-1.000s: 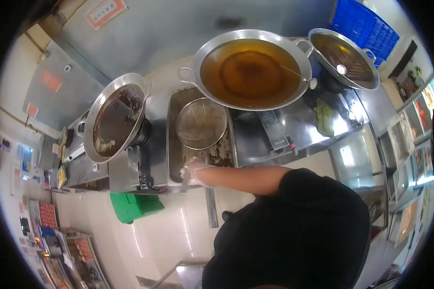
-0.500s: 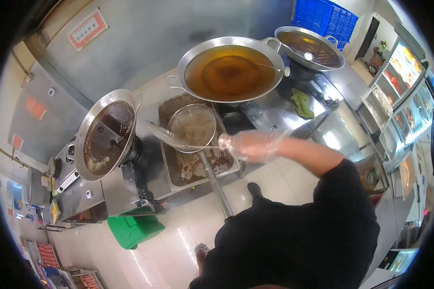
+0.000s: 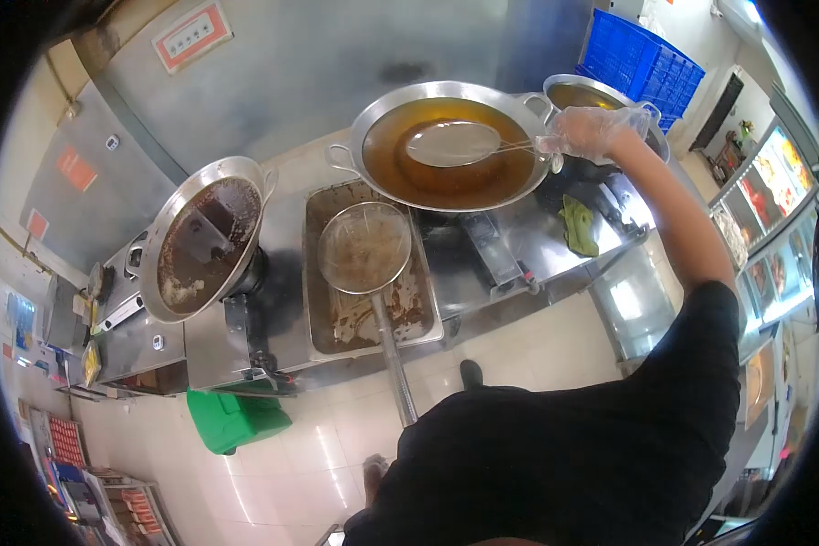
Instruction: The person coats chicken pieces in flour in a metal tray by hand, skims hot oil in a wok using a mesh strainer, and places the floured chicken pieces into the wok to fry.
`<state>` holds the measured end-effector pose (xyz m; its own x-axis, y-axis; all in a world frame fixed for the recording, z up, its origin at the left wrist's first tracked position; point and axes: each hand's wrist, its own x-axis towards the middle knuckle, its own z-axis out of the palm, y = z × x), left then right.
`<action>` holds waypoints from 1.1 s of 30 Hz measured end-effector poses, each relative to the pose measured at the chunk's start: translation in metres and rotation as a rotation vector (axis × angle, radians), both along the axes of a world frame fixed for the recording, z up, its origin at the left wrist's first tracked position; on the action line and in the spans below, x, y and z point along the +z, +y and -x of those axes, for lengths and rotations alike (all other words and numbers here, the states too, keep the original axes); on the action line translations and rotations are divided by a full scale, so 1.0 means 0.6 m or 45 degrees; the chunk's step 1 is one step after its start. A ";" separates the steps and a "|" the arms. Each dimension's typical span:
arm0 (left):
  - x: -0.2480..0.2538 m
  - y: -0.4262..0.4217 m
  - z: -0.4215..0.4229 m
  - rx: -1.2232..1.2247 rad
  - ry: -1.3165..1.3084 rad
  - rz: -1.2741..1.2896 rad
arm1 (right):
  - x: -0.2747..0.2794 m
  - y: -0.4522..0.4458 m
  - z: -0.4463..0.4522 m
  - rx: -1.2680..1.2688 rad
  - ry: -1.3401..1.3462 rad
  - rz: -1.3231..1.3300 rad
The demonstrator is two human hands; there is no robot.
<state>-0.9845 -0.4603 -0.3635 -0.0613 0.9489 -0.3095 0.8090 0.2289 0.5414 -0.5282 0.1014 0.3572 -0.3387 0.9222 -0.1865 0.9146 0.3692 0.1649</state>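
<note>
My right hand [image 3: 596, 133], in a clear plastic glove, is closed on the handle of a round fine-mesh skimmer [image 3: 453, 145]. The skimmer's head lies over the amber oil in the middle wok [image 3: 359, 182]; I cannot tell how far it dips in. A small round dial [image 3: 556, 164] shows at the wok's right rim, just under the hand. My left hand [image 3: 374, 470], gloved as well, hangs low beside my body. It is partly hidden, and its fingers are not clear. A large long-handled strainer [image 3: 364, 247] rests across a metal tray.
The stained rectangular tray [image 3: 319, 338] is set into the steel counter. A wok of dark liquid [image 3: 175, 309] stands at left, another wok [image 3: 569, 80] at far right. A green cloth [image 3: 577, 226] lies on the counter. Blue crates [image 3: 642, 64] stand behind; a green bin [image 3: 237, 420] is on the floor.
My right hand has moved up and right, carrying the skimmer from above the tray to over the middle wok. The long-handled strainer stays on the tray. The view has shifted slightly.
</note>
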 end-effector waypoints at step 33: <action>0.006 -0.011 -0.123 0.734 -0.315 0.311 | -0.195 0.280 0.013 -0.120 -0.408 -0.129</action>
<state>-0.9104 -0.4669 -0.3600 -0.4369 0.6865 -0.5813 0.3792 0.7265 0.5730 -0.5359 0.2697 0.2400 -0.1900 0.9660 -0.1754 0.8399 0.2524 0.4805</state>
